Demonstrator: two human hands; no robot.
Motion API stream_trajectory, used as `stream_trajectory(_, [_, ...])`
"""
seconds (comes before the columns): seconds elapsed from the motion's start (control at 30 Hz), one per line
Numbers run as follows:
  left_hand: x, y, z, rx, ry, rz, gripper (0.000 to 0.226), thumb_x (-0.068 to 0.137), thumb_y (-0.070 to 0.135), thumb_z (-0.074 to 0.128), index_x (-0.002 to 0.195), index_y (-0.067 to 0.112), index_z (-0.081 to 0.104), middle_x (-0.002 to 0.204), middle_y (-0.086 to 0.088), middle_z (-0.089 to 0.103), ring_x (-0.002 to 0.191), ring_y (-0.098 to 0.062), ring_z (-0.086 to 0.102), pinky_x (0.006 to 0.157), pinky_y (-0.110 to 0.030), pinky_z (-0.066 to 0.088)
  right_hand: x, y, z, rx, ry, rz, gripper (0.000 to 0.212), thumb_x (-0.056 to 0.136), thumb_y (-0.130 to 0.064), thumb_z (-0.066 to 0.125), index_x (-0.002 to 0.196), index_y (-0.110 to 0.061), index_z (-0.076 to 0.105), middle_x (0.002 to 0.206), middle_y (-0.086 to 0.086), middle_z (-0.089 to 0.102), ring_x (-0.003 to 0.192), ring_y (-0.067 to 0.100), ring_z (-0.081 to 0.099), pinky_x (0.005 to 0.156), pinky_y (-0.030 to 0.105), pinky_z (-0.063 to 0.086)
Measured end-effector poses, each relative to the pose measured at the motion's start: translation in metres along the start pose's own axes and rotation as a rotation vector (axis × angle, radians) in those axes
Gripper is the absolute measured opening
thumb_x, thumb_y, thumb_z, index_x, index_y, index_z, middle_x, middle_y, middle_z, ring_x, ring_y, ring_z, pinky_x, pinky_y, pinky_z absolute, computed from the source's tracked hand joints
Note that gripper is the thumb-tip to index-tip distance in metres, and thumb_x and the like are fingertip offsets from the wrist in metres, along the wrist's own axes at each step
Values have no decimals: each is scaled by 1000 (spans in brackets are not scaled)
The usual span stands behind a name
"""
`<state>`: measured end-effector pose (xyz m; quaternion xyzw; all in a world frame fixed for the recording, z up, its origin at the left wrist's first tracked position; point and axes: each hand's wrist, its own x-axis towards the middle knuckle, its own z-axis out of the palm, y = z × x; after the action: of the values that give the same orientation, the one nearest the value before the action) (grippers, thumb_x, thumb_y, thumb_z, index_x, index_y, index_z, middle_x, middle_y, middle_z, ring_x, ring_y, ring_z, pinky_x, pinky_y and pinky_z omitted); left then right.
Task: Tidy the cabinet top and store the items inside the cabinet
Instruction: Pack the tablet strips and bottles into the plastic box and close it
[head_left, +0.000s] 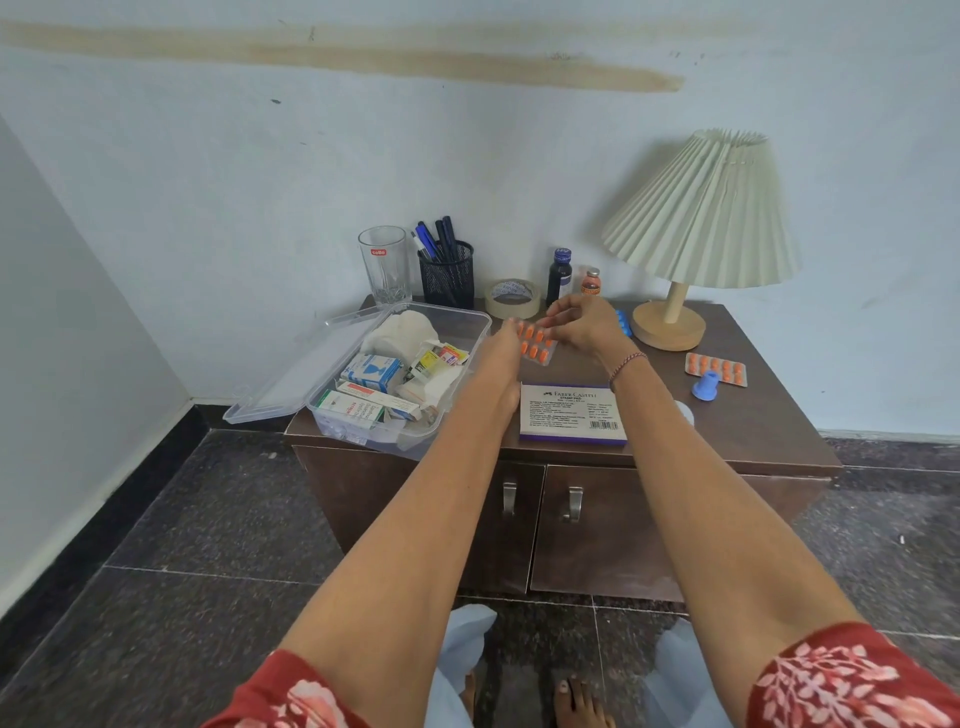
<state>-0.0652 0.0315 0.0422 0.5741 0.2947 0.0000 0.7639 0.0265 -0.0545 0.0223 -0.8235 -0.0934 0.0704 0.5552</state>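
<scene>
On the cabinet top (753, 415), a pill strip (535, 347) is gripped by left hand (496, 364) and right hand (579, 325); most items are judged unstored.

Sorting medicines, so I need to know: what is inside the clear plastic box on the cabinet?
The clear plastic box holds several small medicine cartons, a white gauze roll and folded white cloth. Whatever lies beneath them on the box bottom is covered.
</scene>
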Motion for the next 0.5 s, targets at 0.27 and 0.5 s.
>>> stream_trajectory(0.27, [-2, 9, -3, 121, 71, 169, 36, 97, 21, 47, 129, 5, 51, 123, -12, 59, 109, -21, 55, 99, -38, 43, -3, -13, -8, 170, 34, 13, 33, 77, 15, 65, 70, -14, 52, 92, 20, 67, 94, 29, 62, 95, 49, 51])
stream_trajectory(0.5, [-2, 24, -34, 15, 94, 236, 33, 95, 14, 45, 121, -2, 59, 100, -10, 61, 82, -16, 59, 74, -28, 50, -22, -35, 6, 75, 53, -114, 34, 72, 10, 73, 67, -17, 54, 71, 6, 63, 68, 16, 62, 63, 23, 55])
